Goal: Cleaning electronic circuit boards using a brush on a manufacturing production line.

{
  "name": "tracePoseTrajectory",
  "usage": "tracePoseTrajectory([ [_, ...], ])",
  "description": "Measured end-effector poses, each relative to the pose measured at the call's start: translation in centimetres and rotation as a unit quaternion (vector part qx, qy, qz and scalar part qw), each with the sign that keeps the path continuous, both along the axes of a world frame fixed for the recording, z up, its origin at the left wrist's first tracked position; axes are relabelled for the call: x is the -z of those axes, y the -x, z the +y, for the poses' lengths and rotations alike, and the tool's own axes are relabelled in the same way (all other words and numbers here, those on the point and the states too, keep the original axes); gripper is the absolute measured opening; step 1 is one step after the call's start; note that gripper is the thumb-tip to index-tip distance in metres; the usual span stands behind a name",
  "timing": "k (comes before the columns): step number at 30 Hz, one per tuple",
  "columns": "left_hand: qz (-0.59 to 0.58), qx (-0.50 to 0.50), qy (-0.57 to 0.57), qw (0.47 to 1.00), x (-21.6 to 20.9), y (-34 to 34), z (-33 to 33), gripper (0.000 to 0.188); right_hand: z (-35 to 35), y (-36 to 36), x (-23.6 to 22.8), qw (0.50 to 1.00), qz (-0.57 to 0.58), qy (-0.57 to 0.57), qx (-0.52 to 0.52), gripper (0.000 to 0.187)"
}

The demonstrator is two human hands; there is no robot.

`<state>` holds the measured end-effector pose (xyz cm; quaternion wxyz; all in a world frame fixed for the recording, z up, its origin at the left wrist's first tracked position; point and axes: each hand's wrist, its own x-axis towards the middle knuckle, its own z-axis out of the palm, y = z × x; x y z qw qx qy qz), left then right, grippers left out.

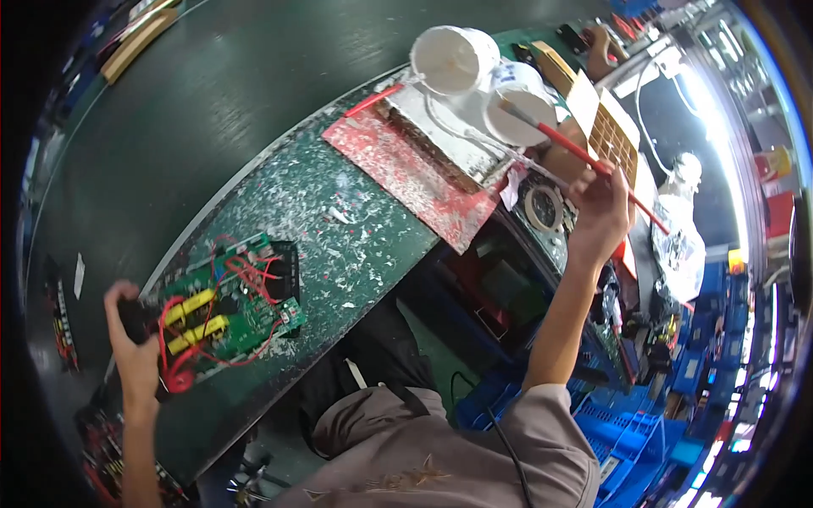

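My right hand (603, 207) is raised at the right, its fingers closed round a thin paintbrush (569, 144) with a red handle. The bristle end points up and left, over the mouth of a white plastic tub (521, 114). At the lower left, my left hand (135, 351) grips the black end of a green circuit board (246, 317). Yellow wrapped blocks, red wires and a round red part sit on that board. It rests on the green bench, which is speckled with white residue.
A second white tub (455, 61) stands beside the first. In front lies a smeared white tray (440, 135) on a red board (406, 169). A tape roll (544, 208) is near my right forearm. Blue crates (618, 432) stand low at the right.
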<state>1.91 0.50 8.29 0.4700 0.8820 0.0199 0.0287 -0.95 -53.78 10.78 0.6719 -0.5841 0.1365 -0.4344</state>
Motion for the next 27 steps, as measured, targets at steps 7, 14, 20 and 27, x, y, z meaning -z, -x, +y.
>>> tracePoseTrajectory([
  [7,-0.044,-0.005,-0.025,0.999,-7.2,-3.2,-5.8,0.065,2.7,2.0,1.8,0.993,-0.020,-0.053,-0.106,0.032],
  [14,0.072,-0.122,0.113,0.984,0.4,0.6,-5.1,0.059,3.7,2.5,2.6,0.995,0.019,-0.011,-0.092,0.025],
  [20,0.025,-0.101,0.017,0.994,4.2,3.7,-3.1,0.063,6.6,4.4,2.6,0.982,0.046,0.058,-0.174,0.026],
  [27,-0.144,0.068,-0.189,0.969,2.9,6.7,-1.4,0.049,10.2,6.4,2.7,0.921,0.057,0.154,-0.353,0.033],
])
